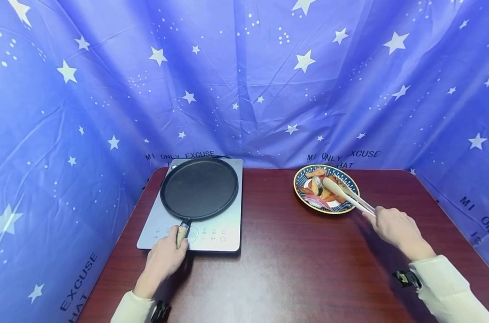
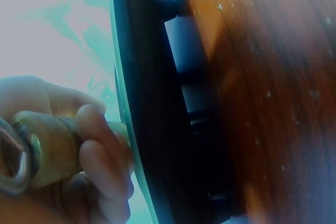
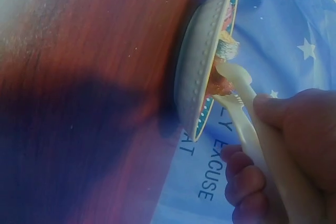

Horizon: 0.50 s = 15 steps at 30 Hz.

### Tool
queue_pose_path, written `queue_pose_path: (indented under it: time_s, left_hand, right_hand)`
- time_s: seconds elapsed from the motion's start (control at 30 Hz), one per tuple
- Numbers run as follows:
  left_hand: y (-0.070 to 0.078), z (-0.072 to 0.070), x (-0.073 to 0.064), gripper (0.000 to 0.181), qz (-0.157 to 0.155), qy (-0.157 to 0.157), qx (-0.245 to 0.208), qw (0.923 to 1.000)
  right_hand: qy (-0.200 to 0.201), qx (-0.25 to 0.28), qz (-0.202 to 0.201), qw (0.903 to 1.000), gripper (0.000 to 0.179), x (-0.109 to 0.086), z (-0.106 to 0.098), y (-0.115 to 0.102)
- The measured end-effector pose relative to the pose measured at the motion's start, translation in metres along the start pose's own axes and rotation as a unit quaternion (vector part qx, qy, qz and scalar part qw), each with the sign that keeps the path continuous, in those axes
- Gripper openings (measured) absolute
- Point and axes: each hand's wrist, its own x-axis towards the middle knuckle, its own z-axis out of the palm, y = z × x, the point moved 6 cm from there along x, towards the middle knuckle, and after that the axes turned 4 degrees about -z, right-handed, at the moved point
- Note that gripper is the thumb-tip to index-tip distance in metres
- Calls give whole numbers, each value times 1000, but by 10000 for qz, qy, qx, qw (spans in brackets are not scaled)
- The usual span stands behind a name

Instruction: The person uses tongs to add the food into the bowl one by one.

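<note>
My left hand (image 1: 166, 255) grips the pale handle (image 1: 181, 234) of a flat black frying pan (image 1: 200, 188), which rests on a silver induction cooker (image 1: 224, 226). The left wrist view shows the fingers curled round that handle (image 2: 52, 148) and a metal ring at its end. My right hand (image 1: 397, 229) holds cream-coloured tongs (image 1: 355, 197), thumb on one arm and fingers round the other. Their tips reach into the food (image 1: 318, 188) on a blue-patterned plate (image 1: 351, 207). In the right wrist view the tong tips (image 3: 234, 74) stand apart at the plate's rim, beside orange-brown pieces.
Both the cooker and the plate stand near the back edge of a dark red wooden table (image 1: 276, 260), the plate to the right. A blue curtain (image 1: 244, 89) with white stars hangs close behind and at both sides.
</note>
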Motion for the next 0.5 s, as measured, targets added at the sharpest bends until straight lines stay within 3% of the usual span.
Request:
queue_pose_path:
  time_s: [0.5]
  left_hand:
    - [0,-1,-1,36,-14,21,-46,10000]
  right_hand:
    - [468,123,-10,9988,43,-6,-13,-6]
